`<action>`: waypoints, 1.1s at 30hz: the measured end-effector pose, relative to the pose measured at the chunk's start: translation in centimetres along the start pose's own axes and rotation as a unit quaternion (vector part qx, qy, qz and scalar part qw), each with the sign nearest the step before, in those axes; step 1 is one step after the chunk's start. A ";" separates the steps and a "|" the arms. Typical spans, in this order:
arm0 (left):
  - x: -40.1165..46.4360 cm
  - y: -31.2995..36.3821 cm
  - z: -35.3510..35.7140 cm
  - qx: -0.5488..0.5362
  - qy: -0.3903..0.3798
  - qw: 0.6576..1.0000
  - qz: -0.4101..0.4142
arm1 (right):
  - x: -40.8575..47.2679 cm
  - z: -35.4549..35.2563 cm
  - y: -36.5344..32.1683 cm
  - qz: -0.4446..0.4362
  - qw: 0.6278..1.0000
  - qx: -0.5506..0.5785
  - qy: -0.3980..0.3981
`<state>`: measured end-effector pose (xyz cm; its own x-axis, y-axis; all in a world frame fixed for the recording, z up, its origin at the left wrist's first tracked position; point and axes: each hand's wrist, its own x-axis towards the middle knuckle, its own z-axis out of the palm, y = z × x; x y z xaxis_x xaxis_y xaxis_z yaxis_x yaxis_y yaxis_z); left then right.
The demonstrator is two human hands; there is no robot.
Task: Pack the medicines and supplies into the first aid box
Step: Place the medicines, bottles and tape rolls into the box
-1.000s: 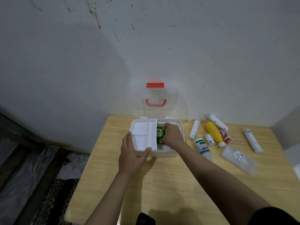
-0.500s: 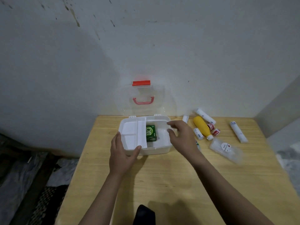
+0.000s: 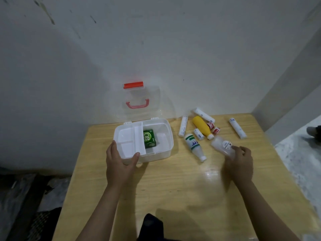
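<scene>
The white first aid box [image 3: 165,150] stands open on the wooden table, its clear lid [image 3: 139,100] leaning on the wall. A green packet [image 3: 149,140] lies inside beside a white divided tray [image 3: 129,142]. My left hand [image 3: 119,164] grips the box's front left corner, thumb on the rim. My right hand [image 3: 240,161] closes on the near end of a clear plastic pouch [image 3: 221,145]. Right of the box lie a white bottle [image 3: 194,146], a yellow bottle [image 3: 201,126], several white rolls [image 3: 183,126] and small red-labelled items [image 3: 213,127].
The table [image 3: 173,188] sits in a corner, with walls behind and to the right. Its left edge drops to a dark floor. One white roll [image 3: 237,130] lies apart at the far right. A dark object [image 3: 152,225] is at the near edge.
My right hand let go of the green packet in the box, drew back and swung right to the clear pouch. My left hand stayed on the box corner.
</scene>
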<state>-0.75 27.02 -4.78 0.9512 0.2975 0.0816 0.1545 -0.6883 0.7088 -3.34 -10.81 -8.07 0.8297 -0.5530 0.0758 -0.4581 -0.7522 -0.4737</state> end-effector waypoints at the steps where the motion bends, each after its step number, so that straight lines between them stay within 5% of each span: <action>1: 0.0 0.0 0.0 -0.002 0.002 1.000 0.000 | -0.4 0.1 0.2 0.004 1.000 0.025 0.007; 7: 0.0 0.1 0.0 -0.003 0.004 1.000 0.003 | -0.7 -0.4 0.7 0.025 0.994 0.102 0.020; 14: 0.0 0.2 -0.1 -0.011 -0.001 1.000 -0.001 | -1.1 -4.0 -3.9 -0.112 0.973 0.181 0.088; 19: 0.1 0.3 -0.2 -0.011 -0.005 1.000 -0.005 | -0.8 -5.3 -10.9 -0.212 0.956 0.202 -0.003; 25: 0.0 0.1 -0.2 -0.014 -0.010 1.000 -0.008 | -0.2 -4.0 -17.9 -0.307 0.941 0.064 -0.126; 33: 0.0 0.2 -0.2 -0.023 0.001 1.000 -0.006 | -0.7 0.5 -22.3 -0.329 0.922 -0.007 -0.203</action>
<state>-0.79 27.00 -4.48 0.9491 0.3062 0.0739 0.1534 -0.6543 0.7405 6.44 6.53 1.95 0.9792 0.2030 0.0070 0.1862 -0.8834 -0.4300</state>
